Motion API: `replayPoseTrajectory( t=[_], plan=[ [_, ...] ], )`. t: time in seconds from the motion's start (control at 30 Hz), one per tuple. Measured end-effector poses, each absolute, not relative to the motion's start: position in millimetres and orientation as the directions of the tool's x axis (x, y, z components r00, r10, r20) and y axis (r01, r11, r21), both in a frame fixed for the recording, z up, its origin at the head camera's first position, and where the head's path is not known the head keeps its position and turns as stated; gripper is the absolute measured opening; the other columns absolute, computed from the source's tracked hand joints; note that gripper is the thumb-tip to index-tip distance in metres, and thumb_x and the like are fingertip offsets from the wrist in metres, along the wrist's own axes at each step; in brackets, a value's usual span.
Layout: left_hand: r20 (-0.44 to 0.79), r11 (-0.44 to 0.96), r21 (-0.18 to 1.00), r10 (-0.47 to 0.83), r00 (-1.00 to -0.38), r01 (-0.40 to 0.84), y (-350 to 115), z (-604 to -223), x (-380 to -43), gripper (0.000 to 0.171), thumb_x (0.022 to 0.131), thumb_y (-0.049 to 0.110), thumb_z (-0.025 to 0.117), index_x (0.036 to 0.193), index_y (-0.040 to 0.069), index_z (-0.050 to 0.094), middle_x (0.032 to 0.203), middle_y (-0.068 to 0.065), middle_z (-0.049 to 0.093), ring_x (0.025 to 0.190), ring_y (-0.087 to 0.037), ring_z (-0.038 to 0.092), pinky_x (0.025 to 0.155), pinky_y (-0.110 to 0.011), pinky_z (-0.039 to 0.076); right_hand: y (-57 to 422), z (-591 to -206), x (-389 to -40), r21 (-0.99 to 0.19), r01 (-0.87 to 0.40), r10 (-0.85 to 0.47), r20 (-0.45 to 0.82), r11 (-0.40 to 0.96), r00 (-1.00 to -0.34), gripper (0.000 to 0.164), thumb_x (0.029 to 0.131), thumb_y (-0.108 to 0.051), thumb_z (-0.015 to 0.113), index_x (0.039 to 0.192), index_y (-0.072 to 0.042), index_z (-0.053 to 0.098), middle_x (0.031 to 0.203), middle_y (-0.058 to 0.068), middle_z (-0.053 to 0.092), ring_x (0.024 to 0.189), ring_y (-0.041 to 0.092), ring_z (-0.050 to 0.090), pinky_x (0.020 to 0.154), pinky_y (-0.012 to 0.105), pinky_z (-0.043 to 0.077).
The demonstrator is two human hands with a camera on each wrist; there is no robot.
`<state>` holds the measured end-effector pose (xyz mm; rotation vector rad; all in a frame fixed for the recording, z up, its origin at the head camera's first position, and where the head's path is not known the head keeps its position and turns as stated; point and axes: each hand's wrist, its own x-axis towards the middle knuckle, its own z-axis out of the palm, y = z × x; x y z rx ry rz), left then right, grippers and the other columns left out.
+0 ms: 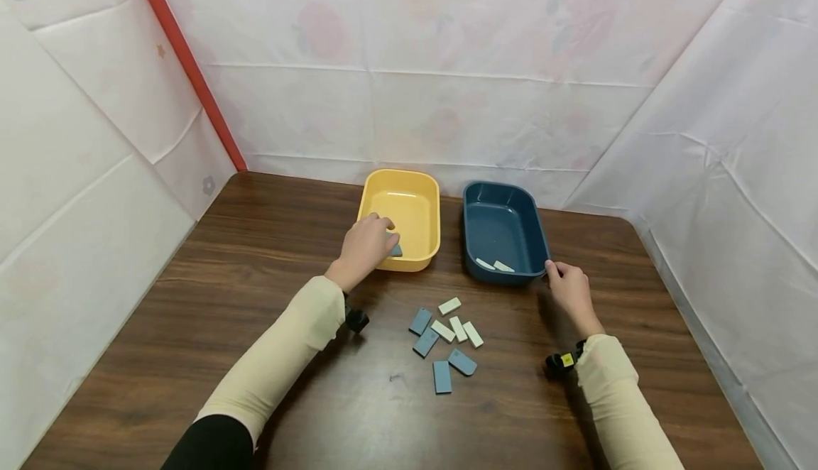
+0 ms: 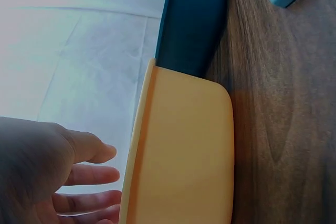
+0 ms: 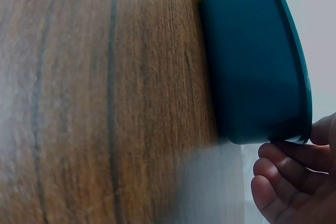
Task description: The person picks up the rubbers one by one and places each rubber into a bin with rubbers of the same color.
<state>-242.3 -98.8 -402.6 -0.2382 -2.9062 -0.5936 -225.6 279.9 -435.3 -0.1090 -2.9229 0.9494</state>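
Observation:
My left hand (image 1: 369,246) is over the near left part of the yellow bin (image 1: 418,260). In the left wrist view its fingers (image 2: 94,175) are spread loosely beside the bin's rim, with nothing between them. A blue-grey tile (image 1: 397,250) shows in the yellow bin just under that hand, partly hidden by it. My right hand (image 1: 569,289) pinches the near right corner of the dark blue bin (image 1: 505,276), thumb at the rim and fingers curled below it. Two white tiles (image 1: 503,266) lie inside the dark blue bin at its near end.
Several blue-grey tiles (image 1: 442,377) and white tiles (image 1: 472,334) lie loose on the brown wooden table (image 1: 307,413), in front of the bins and between my forearms. A white patterned curtain (image 1: 409,115) hangs behind the table. A red pole (image 1: 192,65) slants down at the back left.

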Motion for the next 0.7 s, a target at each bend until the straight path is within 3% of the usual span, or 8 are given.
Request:
replayPoseTrajectory(
  t=[0.4,0.7],
  plan=[
    [0.287,0.915,0.366,0.06,-0.956,0.168,-114,-407,-224,0.032,0.085,0.035,0.056,0.102,0.01,0.068,0.091,-0.008,0.061,0.076,-0.023,0.057,0.062,-0.036,0.049,279,-437,-225,-0.596,0.053,0.095,0.039,0.802,-0.995,0.05,0.097,-0.035,0.034,0.088,0.002,0.066,0.085,0.021,0.067,0.07,0.022,0.057,0.057,0.026,0.04],
    [0.326,0.911,0.394,-0.015,-0.945,0.121,-127,-412,-218,0.038,0.082,0.042,0.06,0.106,0.013,0.066,0.103,-0.009,0.059,0.094,-0.027,0.055,0.071,-0.042,0.05,279,-438,-225,-0.592,0.053,0.088,0.031,0.804,-0.996,0.053,0.097,-0.037,0.031,0.088,0.002,0.066,0.085,0.02,0.067,0.071,0.023,0.057,0.057,0.026,0.041]
  ],
)
